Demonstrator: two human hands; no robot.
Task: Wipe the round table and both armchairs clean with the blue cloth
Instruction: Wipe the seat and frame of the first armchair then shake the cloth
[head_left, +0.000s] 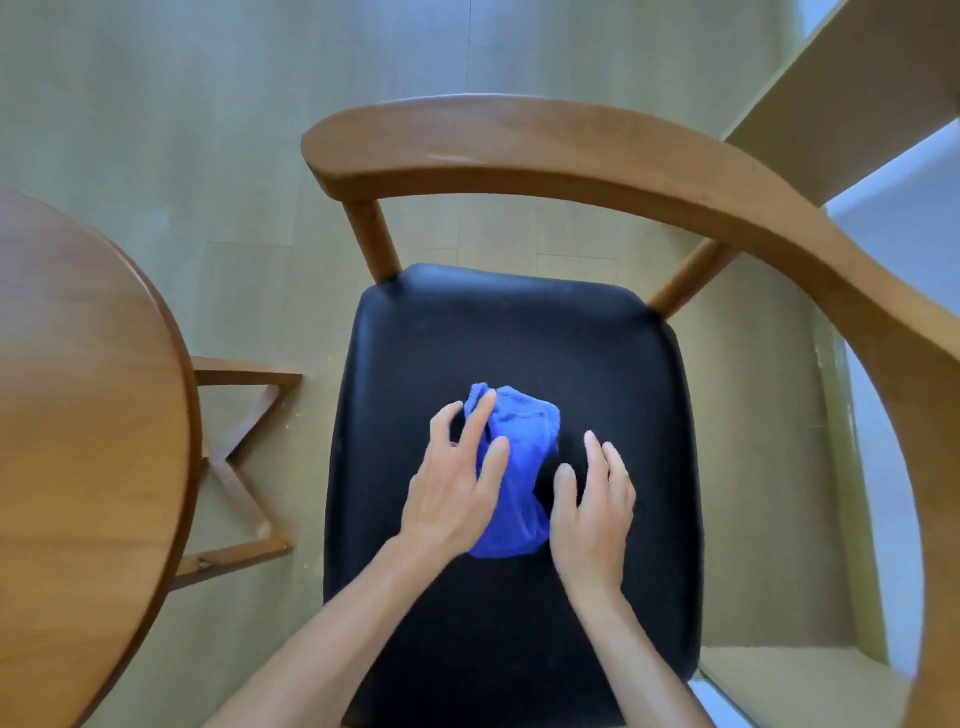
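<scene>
A crumpled blue cloth (519, 467) lies in the middle of the black seat (519, 332) of a wooden armchair (571, 156). My left hand (457, 488) lies flat on the cloth's left side, fingers straight and spread. Just right of the cloth, my right hand (592, 509) has straight fingers over the seat, beside the cloth's edge. The round wooden table (78, 415) fills the left of the view.
The table's crossed wooden base (244, 457) stands on the pale floor between table and chair. The chair's curved back and armrest rail sweeps across the top and down the right. A pale ledge and wall (852, 93) sit at the upper right.
</scene>
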